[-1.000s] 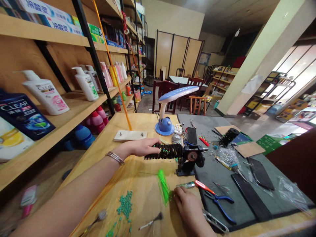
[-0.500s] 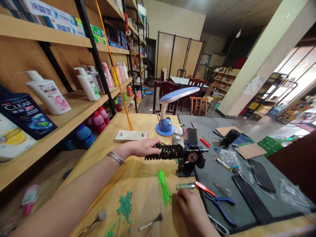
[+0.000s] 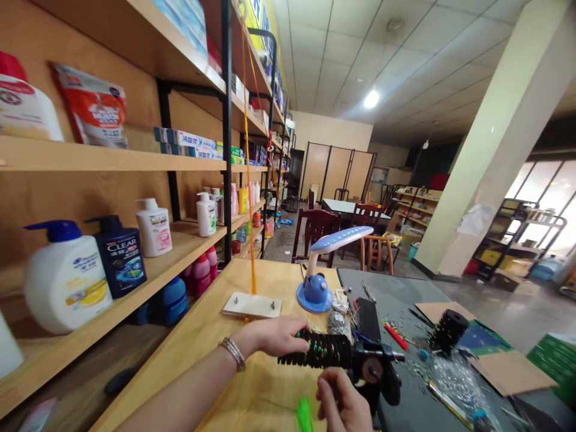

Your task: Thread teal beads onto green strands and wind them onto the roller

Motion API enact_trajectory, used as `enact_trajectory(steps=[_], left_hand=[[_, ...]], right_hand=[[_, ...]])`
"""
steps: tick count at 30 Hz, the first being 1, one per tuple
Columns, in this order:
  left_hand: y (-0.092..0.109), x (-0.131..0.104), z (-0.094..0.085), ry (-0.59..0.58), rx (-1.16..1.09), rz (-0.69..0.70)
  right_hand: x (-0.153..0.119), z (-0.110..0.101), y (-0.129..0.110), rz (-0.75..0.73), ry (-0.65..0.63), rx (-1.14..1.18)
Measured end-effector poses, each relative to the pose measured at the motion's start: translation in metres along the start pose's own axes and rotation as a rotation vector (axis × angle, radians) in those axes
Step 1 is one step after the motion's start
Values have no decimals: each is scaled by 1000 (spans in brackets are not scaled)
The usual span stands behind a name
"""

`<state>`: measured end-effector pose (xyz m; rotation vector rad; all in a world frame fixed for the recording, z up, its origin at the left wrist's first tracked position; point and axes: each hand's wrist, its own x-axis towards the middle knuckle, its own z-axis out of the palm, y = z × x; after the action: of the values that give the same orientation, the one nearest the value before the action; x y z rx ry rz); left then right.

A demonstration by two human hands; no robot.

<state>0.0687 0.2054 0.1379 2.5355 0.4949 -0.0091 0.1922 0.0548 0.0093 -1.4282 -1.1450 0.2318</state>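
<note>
My left hand (image 3: 281, 335), with bracelets at the wrist, rests its fingers around the left end of a black ridged roller (image 3: 321, 350) dotted with coloured beads. The roller joins a black clamp-like machine (image 3: 373, 366) at its right. Just below the roller, my right hand (image 3: 342, 399) is raised with its fingers curled and pressed together; anything in them is too small to make out. Bright green strands (image 3: 304, 415) lie on the wooden table (image 3: 216, 360) to its left.
Behind the roller stand a blue lamp (image 3: 315, 293) and a white plate with two screws (image 3: 252, 305). A grey mat (image 3: 405, 288) at the right holds a red tool (image 3: 396, 337), a second black roller (image 3: 447, 331) and plastic bags. Shelves line the left.
The view has tilted up, so the table sits lower in the picture. My right hand has risen from beside the green strands towards the roller. My left hand stays on the roller.
</note>
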Motion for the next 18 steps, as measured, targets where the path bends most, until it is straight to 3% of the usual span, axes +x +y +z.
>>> enact_trajectory(steps=[5,18], left_hand=[[1,1,0,-4,-3,-6],[-8,6,5,2,-18,-3]], right_hand=[[9,16,-8,53,-3,73],[20,27,-6,62,93,17]])
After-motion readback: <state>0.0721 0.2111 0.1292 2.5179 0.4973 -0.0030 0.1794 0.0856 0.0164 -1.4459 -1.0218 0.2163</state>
